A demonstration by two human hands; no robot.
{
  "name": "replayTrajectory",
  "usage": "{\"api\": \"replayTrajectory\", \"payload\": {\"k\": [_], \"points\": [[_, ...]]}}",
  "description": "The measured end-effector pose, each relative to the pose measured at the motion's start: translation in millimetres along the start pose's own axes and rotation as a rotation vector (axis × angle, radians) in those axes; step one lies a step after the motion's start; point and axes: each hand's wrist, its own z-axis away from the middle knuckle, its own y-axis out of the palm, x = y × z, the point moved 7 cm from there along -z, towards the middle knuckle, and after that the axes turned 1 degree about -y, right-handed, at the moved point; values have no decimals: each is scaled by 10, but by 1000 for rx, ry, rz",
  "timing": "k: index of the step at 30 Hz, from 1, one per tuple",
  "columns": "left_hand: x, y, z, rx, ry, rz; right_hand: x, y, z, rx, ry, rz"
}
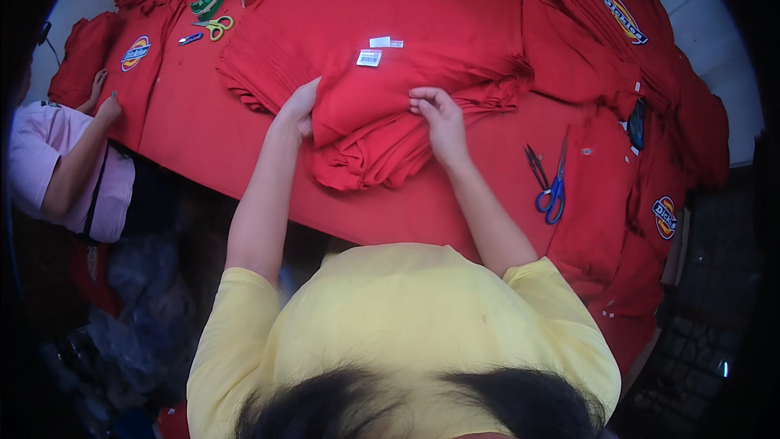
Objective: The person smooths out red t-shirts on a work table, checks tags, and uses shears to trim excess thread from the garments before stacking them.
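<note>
cloth stack [382,89] lies on the table [390,211]; scissors [550,183] to its right.

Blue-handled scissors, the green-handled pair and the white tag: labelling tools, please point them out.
blue-handled scissors [551,195], head view, on the handles.
green-handled scissors [217,27], head view, on the handles.
white tag [369,58], head view, its middle.

stack of red cloth [382,106] under my left hand [298,110] and right hand [439,118]: soft, matt knit, rippled edges | paper tag [369,58]: white, smooth | scissors [551,187]: dull metal blades, glossy blue plastic handles | bench [406,207]: covered in matt red cloth
</note>
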Motion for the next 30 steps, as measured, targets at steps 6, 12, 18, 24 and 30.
{"api": "replayTrajectory", "payload": {"k": [6,12,18,24,30], "points": [[-78,118,163,56,60,114,22,23,90,-41,-90,-29],[-111,163,131,-5,-31,-506,6,-10,53,20,-87,-81],[-1214,1380,810,93,928,-709,166,210,52,94,38,-256],[-2202,1790,2189,-228,1607,-596,296,685,-264,154,273,-625],[-2839,338,3551,-721,1784,-291,-659,1461,-636,194,472,-793]]}}
